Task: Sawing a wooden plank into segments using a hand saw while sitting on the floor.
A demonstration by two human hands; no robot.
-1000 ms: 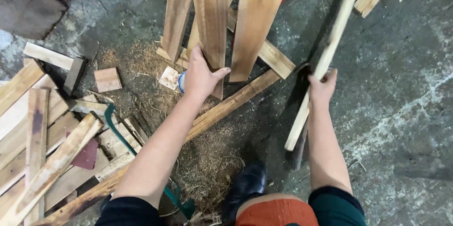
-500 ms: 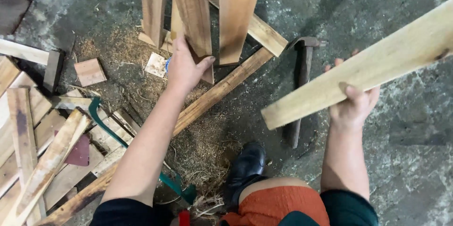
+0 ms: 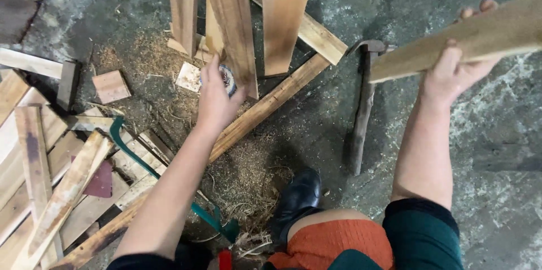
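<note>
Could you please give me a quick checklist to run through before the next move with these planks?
1. Right hand grips the loose plank: ok, fingers wrapped over it.
2. Left hand steadies the upright planks: cannot tell, it is at the lower end of one, contact unclear.
3. Held plank is off the hammer on the floor: ok, lifted above it.
4. Green crowbar away from both hands: ok, it lies by the left forearm.
5. Footing: not ok, the black shoe stands amid sawdust and scraps.
</note>
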